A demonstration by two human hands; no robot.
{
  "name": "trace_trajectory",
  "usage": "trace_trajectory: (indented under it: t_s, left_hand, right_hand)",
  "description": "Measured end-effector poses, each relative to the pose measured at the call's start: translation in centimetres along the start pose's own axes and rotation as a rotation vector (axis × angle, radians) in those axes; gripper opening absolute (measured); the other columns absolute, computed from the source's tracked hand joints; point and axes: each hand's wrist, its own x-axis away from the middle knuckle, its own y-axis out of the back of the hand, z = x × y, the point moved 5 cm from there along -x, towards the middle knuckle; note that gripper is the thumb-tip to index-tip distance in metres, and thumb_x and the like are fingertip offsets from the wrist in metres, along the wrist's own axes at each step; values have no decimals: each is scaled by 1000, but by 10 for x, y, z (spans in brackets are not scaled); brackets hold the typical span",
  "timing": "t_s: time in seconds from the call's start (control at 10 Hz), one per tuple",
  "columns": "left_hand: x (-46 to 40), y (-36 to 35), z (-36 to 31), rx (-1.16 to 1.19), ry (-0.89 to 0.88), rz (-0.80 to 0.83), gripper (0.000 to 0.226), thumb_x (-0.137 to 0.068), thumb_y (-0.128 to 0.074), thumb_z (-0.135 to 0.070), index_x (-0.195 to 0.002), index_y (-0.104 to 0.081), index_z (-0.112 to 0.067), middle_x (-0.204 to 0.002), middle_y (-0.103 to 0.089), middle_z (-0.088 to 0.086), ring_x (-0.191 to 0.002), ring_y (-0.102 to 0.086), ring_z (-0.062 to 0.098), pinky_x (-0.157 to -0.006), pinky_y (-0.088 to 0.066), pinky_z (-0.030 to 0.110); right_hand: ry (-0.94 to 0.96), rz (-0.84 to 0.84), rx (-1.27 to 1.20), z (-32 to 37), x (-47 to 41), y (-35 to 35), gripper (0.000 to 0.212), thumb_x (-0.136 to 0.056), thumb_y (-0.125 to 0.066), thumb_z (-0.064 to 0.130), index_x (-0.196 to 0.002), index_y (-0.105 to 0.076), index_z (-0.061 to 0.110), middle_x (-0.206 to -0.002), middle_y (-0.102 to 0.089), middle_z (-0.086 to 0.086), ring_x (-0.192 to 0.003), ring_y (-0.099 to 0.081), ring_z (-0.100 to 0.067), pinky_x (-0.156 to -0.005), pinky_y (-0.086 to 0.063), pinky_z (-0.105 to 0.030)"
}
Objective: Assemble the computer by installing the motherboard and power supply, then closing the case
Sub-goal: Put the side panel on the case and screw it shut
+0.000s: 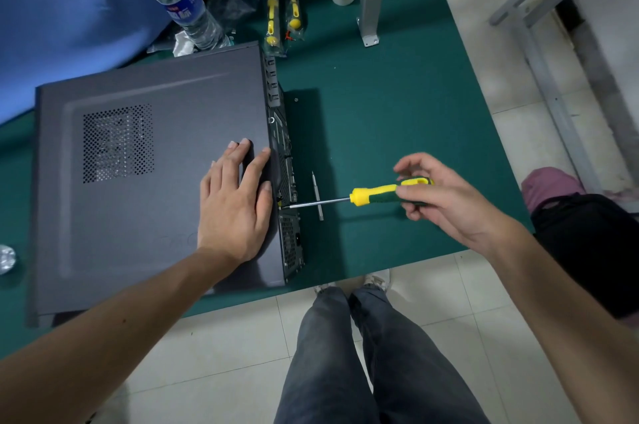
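Computer case (138, 181): grey tower lying on its side on the green tabletop (397, 112), side panel on and facing up, vent grille toward the far-left part of the panel. Long axis runs left to right across the view; rear face with ports and power-supply grille points right, toward the right hand. Judged stage: closing the case, panel screw being driven at the rear edge.

Left hand (235, 202): fingers straight and spread, palm flat on the side panel near its rear edge, pressing down; holds nothing.

Right hand (446, 199): well to the right of the case, fingers curled round the handle of the screwdriver, upper fingers lifted loosely off it.

Screwdriver (387, 195): yellow-and-green handle, steel shaft. Long axis near horizontal, handle to the right, tip pointing left into the rear face just below the left hand's thumb. Tip meets the case at a small screw point; the screw itself is too small to make out. The coming move turns on keeping this axis square to the rear face while the left hand steadies the panel.

Spare bit (317, 195): slim metal rod lying on the tabletop, crossing beneath the shaft, just beside the rear face.

Loose screw (296, 99): on the tabletop, farther back, near the rear face.
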Motion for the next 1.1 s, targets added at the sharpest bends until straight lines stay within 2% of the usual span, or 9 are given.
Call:
trace_trajectory:
  t_s: [0.2, 0.4, 0.5, 0.6, 0.7, 0.8, 0.9, 1.0, 1.1]
  left_hand:
    - [0, 0, 1, 0, 1, 0, 49, -101, -31, -35, -146, -42, -18, -153, -34, 13, -145, -26, 31, -115, -25, 50]
    - [-1, 1, -1, -2, 2, 7, 49, -101, -31, -35, -146, -42, -17, -153, -34, 14, -145, -26, 31, -114, -26, 51]
    - [-1, 2, 0, 4, 3, 1, 49, -101, -32, -34, -145, -44, -16, -153, -35, 14, -145, -28, 32, -113, -28, 52]
    - [0, 3, 0, 8, 1, -5, 49, -101, -32, -34, -145, -45, -15, -152, -36, 15, -144, -28, 33, -113, -28, 52]
    - [0, 3, -2, 11, 3, -1, 49, -101, -32, -34, -145, -45, -15, -152, -36, 15, -144, -28, 33, -114, -27, 52]
    - [-1, 4, -2, 13, 4, -3, 50, -100, -32, -34, -145, -45, -15, -152, -36, 15, -144, -28, 33, -114, -27, 52]
    - [0, 4, -1, 17, 7, -3, 50, -101, -32, -34, -145, -45, -16, -152, -36, 15, -145, -28, 32, -114, -26, 51]
    - [0, 4, 0, 17, 7, -2, 50, -101, -32, -34, -146, -44, -16, -153, -35, 14, -145, -27, 32, -115, -26, 51]
    - [-1, 3, -2, 15, 7, 1, 50, -101, -32, -34, -146, -44, -16, -153, -35, 14, -145, -27, 32, -115, -24, 50]
  right_hand:
    - [-51, -117, 388, 5, -7, -3, 34, -93, -60, 49, -82, -63, 17, -65, -68, -4, -46, -52, -15, -42, -38, -23]
    - [0, -3, 28, 7, 0, 0, 11, -83, -74, 18, -88, -64, 18, -84, -65, 1, -58, -56, -17, -50, -45, -25]
    - [-45, -117, 379, 0, -3, -3, 37, -92, -60, 48, -83, -64, 13, -64, -68, -3, -47, -52, -15, -42, -39, -23]
    - [-38, -74, 277, 0, -4, -4, 29, -87, -64, 48, -89, -65, 19, -72, -64, 1, -52, -53, -14, -47, -41, -26]
    - [38, 19, -2, 8, 0, -1, 19, -79, -74, 18, -93, -64, 24, -96, -58, -2, -60, -56, -16, -54, -47, -27]
    - [49, -61, 154, 7, -2, -2, 14, -86, -73, 30, -84, -65, 19, -84, -65, -5, -50, -55, -16, -46, -43, -26]
    - [-21, -88, 311, 0, -3, -6, 43, -88, -56, 62, -86, -66, 20, -77, -71, -1, -46, -51, -15, -41, -37, -22]
    - [-11, 16, 51, 0, -1, -2, 25, -81, -67, 45, -94, -64, 23, -90, -64, 0, -56, -53, -16, -47, -41, -24]
    - [78, 3, 96, 9, 1, 1, 15, -79, -76, 20, -89, -65, 22, -82, -65, 0, -57, -59, -18, -48, -44, -25]
